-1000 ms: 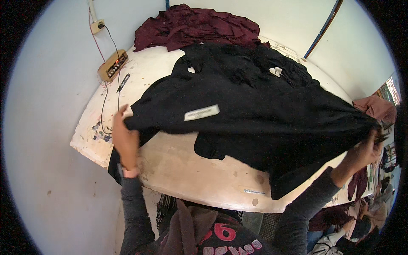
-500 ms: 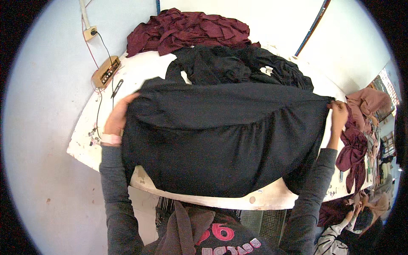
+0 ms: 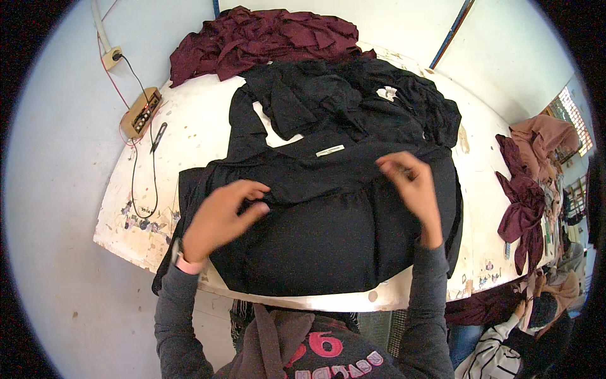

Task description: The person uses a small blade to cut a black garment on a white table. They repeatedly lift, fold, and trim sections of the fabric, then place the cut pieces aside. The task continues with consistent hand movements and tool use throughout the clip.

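Observation:
A black garment [image 3: 309,246] lies spread over the near part of the white table, its front edge hanging near the table's rim. A small white label [image 3: 330,151] shows on its upper part. My left hand [image 3: 224,218] is over the garment's left side, thumb and fingers apart, holding nothing. Over the right side is my right hand [image 3: 413,183], slightly blurred, its fingers loosely bent and apart with nothing between them. Whether the fingertips touch the cloth I cannot tell. A pink-banded watch [image 3: 187,264] is on my left wrist.
Behind lie more black garments [image 3: 353,95] and a maroon cloth heap [image 3: 265,41]. A power strip [image 3: 140,112], its cable and a black-handled tool [image 3: 160,136] are at the left. Maroon cloth [image 3: 522,215] hangs at the right edge; another person [image 3: 505,341] sits beyond.
Both hands have let go of the black garment's sides and moved inward over it. The cloth has dropped from being held stretched to lying on the table, showing its label.

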Demonstrator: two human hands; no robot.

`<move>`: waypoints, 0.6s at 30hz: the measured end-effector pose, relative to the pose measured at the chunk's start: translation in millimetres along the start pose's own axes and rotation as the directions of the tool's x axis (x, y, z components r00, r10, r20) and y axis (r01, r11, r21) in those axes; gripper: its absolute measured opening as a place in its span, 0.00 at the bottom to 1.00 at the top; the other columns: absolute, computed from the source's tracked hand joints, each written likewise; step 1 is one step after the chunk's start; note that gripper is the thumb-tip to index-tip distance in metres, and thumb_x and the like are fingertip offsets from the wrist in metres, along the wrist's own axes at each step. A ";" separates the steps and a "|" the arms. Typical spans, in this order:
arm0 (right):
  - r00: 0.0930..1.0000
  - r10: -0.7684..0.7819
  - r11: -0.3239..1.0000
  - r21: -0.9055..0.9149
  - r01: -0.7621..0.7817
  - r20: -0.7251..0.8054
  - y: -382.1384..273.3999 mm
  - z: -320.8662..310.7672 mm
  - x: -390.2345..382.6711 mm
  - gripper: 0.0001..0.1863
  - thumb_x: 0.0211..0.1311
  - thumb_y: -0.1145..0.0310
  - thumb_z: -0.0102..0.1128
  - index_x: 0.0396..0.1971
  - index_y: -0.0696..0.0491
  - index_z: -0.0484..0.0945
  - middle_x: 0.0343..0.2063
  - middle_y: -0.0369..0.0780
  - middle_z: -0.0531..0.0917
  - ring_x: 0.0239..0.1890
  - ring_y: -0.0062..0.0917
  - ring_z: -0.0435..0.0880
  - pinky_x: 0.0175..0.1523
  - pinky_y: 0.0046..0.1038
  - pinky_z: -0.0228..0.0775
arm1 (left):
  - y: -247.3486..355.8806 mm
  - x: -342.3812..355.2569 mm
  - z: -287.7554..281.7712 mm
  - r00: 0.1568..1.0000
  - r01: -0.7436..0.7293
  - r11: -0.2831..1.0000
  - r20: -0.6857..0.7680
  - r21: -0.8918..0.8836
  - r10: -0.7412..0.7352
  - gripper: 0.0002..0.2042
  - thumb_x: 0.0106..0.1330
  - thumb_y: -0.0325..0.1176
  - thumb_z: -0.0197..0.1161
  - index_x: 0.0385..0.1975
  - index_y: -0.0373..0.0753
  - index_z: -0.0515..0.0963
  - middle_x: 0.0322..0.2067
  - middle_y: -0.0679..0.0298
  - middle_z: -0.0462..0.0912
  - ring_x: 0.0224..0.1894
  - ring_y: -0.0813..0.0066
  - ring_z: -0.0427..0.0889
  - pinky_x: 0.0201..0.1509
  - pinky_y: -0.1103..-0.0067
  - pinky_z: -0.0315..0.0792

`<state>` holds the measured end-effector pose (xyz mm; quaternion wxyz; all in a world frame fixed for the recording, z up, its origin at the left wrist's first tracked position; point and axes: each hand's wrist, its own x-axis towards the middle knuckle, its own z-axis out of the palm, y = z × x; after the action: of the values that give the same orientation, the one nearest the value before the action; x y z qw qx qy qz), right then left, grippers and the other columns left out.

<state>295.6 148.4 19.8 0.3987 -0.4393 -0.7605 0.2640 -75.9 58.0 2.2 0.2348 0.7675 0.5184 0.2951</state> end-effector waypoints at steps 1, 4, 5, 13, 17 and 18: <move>0.995 -0.036 0.999 -0.004 0.036 0.095 -13.8 13.4 -8.6 0.08 0.64 0.70 0.67 0.40 0.55 0.86 0.38 0.40 0.88 0.42 0.28 0.87 0.49 0.28 0.76 | 3.5 -7.2 9.3 0.998 -0.015 0.997 0.056 0.077 0.011 0.30 0.60 0.42 0.74 0.62 0.40 0.74 0.55 0.52 0.80 0.55 0.56 0.82 0.60 0.65 0.75; 0.905 -0.073 0.988 -0.096 0.124 0.420 -20.0 42.8 -43.2 0.12 0.55 0.66 0.74 0.40 0.50 0.88 0.37 0.38 0.87 0.41 0.35 0.87 0.46 0.32 0.78 | 7.5 -41.2 34.8 0.987 -0.066 0.911 0.160 0.406 0.001 0.46 0.52 0.52 0.77 0.71 0.43 0.63 0.64 0.48 0.71 0.64 0.47 0.73 0.68 0.59 0.68; 0.855 0.011 0.976 -0.193 0.105 0.519 -17.2 48.7 -57.7 0.14 0.53 0.64 0.76 0.40 0.48 0.88 0.37 0.38 0.86 0.41 0.36 0.87 0.45 0.34 0.79 | 9.4 -53.5 41.4 0.980 -0.051 0.873 0.191 0.486 -0.049 0.49 0.51 0.54 0.77 0.72 0.43 0.61 0.65 0.47 0.69 0.65 0.45 0.71 0.68 0.58 0.66; 0.854 0.124 0.986 -0.158 -0.050 0.505 6.2 71.3 -96.1 0.16 0.52 0.64 0.76 0.43 0.43 0.86 0.36 0.36 0.83 0.38 0.33 0.87 0.42 0.35 0.79 | 27.7 -7.2 60.9 1.000 -0.005 0.995 -0.004 0.101 0.006 0.27 0.56 0.52 0.75 0.50 0.43 0.82 0.48 0.56 0.78 0.50 0.55 0.81 0.53 0.68 0.75; 0.855 0.130 0.987 -0.145 -0.065 0.501 6.4 75.2 -97.8 0.16 0.53 0.64 0.75 0.44 0.43 0.85 0.36 0.36 0.82 0.38 0.32 0.87 0.42 0.35 0.79 | 19.9 29.9 97.0 0.989 -0.024 0.995 -0.146 0.092 0.038 0.14 0.58 0.46 0.75 0.30 0.40 0.87 0.33 0.62 0.79 0.35 0.64 0.80 0.40 0.72 0.75; 0.855 0.129 0.988 -0.139 -0.068 0.502 6.1 75.4 -97.8 0.16 0.53 0.65 0.75 0.44 0.44 0.85 0.36 0.36 0.82 0.38 0.32 0.86 0.42 0.35 0.79 | 14.5 36.8 104.4 0.992 0.021 0.998 -0.126 0.052 -0.014 0.14 0.58 0.45 0.75 0.30 0.40 0.87 0.32 0.61 0.78 0.34 0.64 0.80 0.40 0.72 0.75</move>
<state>264.1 61.5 -62.4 0.1432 -0.4147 -0.8293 0.3461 16.9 81.6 -55.2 0.1841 0.7488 0.5465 0.3267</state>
